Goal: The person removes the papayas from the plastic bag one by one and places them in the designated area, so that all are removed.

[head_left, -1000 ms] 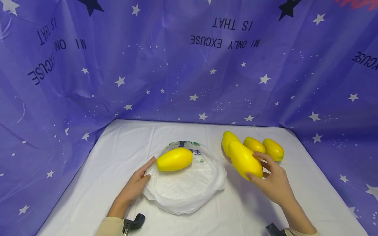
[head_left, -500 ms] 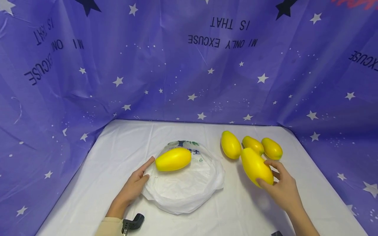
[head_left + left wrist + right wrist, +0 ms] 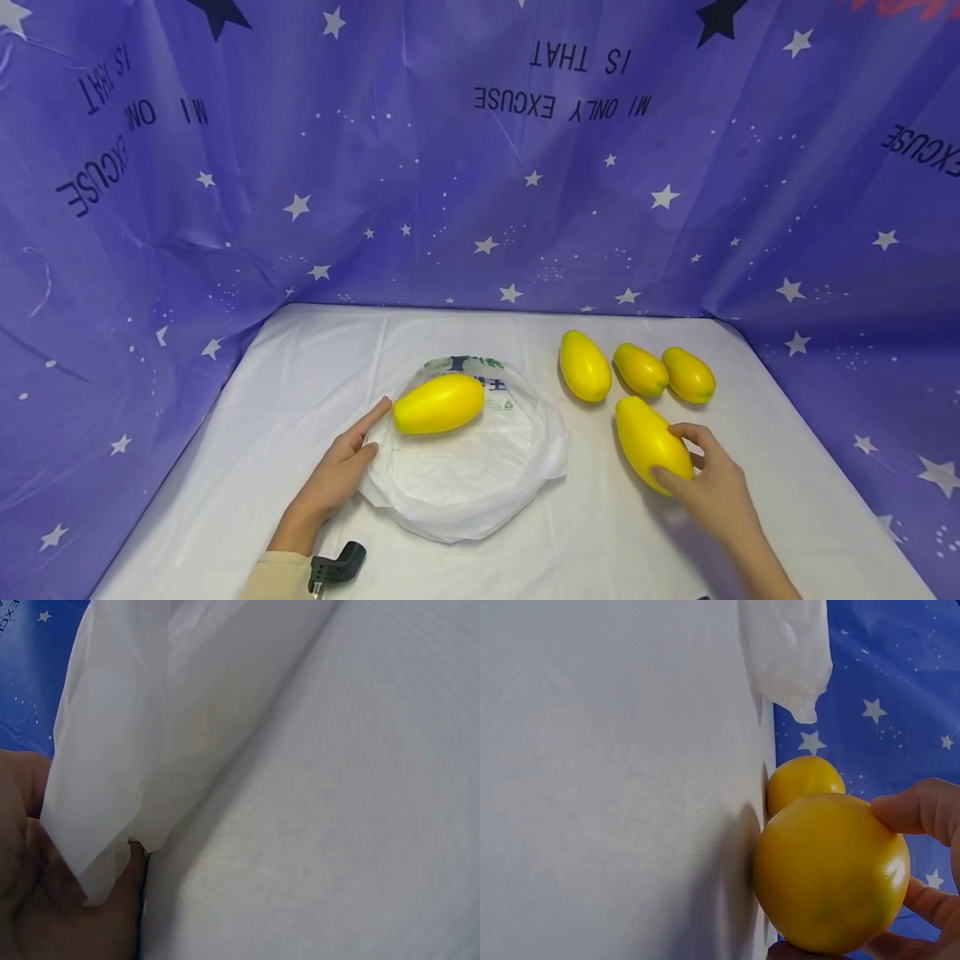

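Observation:
A white plastic bag (image 3: 472,523) stands with its mouth spread wide, and one yellow papaya (image 3: 438,404) lies in its left part. My left hand (image 3: 337,471) holds the bag's left rim between thumb and fingers; in the left wrist view a fold of the bag (image 3: 105,787) runs into that hand. My right hand (image 3: 712,483) grips another papaya (image 3: 651,446) at its near end, thumb on one side and fingers on the other. In the right wrist view this held papaya (image 3: 829,874) is seen end-on, close beside the white tabletop.
Behind the held fruit, three more papayas lie in a row: a left one (image 3: 585,367), a middle one (image 3: 641,369) and a right one (image 3: 688,375). A white cloth (image 3: 337,350) covers the table. A blue-purple starry curtain (image 3: 420,192) encloses the back and sides.
My right hand has drawn its papaya away from the back row, rightward and toward me, and lowered it. The left hand and the bag have stayed in place.

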A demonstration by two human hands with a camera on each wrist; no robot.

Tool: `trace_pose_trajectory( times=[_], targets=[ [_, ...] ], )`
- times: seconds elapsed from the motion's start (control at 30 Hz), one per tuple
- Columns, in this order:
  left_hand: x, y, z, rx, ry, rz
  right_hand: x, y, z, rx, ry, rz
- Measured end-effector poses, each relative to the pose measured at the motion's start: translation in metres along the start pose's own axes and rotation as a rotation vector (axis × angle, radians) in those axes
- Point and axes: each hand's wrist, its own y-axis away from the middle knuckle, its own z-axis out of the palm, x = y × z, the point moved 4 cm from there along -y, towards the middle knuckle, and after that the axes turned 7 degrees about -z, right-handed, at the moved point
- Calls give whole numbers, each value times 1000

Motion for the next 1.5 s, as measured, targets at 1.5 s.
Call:
trace_pose_trajectory(
  times=[1.5],
  targets=[
    [2, 1, 0, 4, -9, -26, -81, -29, -20, 209, 6, -373]
  ],
)
